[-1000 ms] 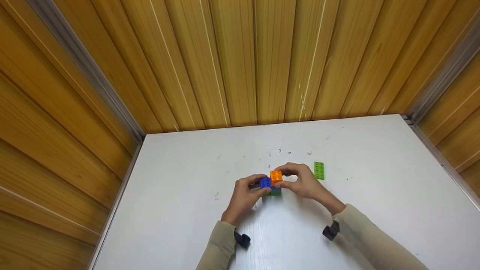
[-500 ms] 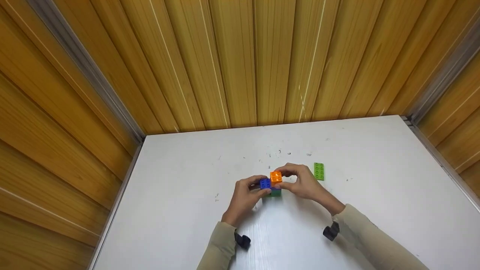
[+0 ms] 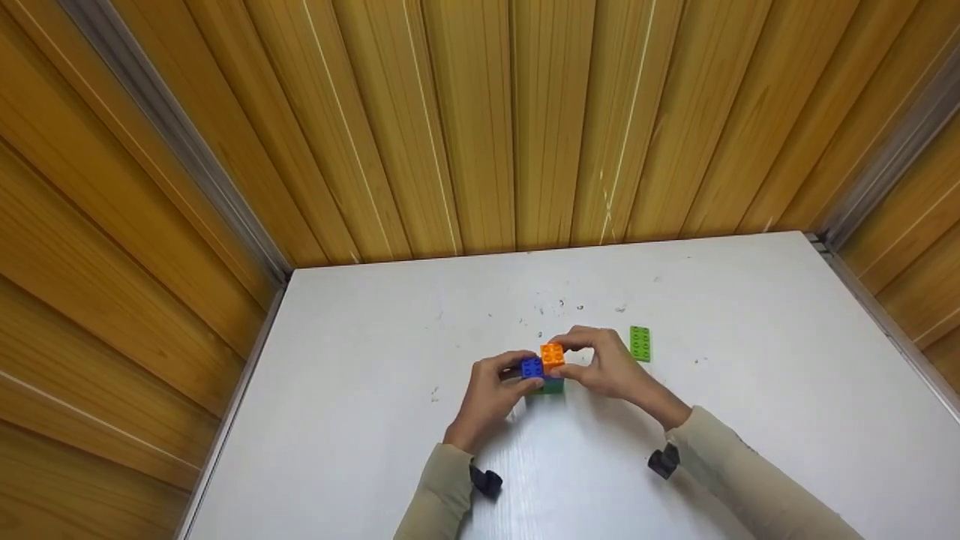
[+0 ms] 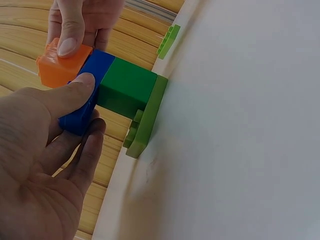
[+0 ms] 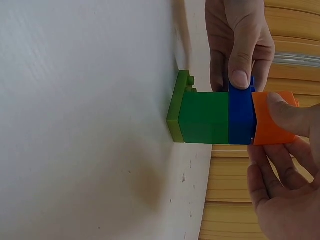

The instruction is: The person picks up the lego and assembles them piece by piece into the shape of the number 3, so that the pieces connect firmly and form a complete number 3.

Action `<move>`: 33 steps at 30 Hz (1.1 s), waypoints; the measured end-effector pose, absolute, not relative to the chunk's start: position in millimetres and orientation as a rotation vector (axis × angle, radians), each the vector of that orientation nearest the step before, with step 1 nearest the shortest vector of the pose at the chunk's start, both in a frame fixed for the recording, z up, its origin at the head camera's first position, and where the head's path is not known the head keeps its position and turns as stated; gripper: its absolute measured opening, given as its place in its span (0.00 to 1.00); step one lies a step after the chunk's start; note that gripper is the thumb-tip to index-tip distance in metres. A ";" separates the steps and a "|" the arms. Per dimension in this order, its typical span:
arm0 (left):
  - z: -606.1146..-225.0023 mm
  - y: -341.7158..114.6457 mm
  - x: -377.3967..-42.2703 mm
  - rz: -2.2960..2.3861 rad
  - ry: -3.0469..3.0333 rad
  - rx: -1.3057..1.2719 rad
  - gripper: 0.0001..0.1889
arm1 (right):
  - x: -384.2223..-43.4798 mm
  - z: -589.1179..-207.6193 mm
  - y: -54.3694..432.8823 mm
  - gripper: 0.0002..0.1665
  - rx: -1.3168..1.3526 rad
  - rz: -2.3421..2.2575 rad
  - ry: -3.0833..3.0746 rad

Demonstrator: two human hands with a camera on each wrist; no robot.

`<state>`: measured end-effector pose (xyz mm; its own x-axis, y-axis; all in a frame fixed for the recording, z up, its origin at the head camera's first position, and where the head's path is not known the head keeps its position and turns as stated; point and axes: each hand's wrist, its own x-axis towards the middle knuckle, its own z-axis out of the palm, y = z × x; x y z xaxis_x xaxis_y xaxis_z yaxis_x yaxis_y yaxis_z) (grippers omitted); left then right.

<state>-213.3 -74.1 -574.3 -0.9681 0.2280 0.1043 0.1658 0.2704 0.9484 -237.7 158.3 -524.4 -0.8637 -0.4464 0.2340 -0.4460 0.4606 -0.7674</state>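
Note:
A small stack of toy building bricks stands on the table, with a light green plate (image 5: 176, 112) at the bottom. On one end of that plate sits a green brick (image 5: 205, 117), with a longer blue brick (image 4: 102, 65) across its top. My left hand (image 3: 486, 394) pinches the overhanging part of the blue brick between thumb and fingers. An orange brick (image 3: 552, 354) tops the blue one at the right end, gripped by the thumb and fingers of my right hand (image 3: 609, 366). A thin dark line shows between orange and blue in the right wrist view.
Another light green studded plate (image 3: 640, 343) lies flat on the white table (image 3: 360, 360), just beyond my right hand. Yellow wood-patterned walls (image 3: 480, 135) rise behind the table and at both sides. Each wrist wears a black strap mount (image 3: 487, 481).

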 end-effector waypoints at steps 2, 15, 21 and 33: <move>-574.5 -73.9 -213.3 1.828 2.463 0.387 0.20 | -237.0 -525.6 159.0 0.20 -0.823 -1.414 2.688; -576.9 -73.2 -211.7 1.841 2.468 0.434 0.21 | -233.0 -535.1 160.3 0.22 -0.823 -1.426 2.742; -575.5 -73.6 -210.4 1.819 2.473 0.404 0.22 | -233.1 -536.9 160.9 0.22 -0.801 -1.454 2.687; -572.7 -74.0 -212.9 1.820 2.468 0.402 0.21 | -234.2 -532.6 161.9 0.23 -0.758 -1.474 2.632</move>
<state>-212.9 -74.0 -572.7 -0.9650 0.2362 0.1140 0.1788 0.2741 0.9449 -234.2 161.9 -532.6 -0.8809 -0.4267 0.2046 -0.3975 0.4325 -0.8093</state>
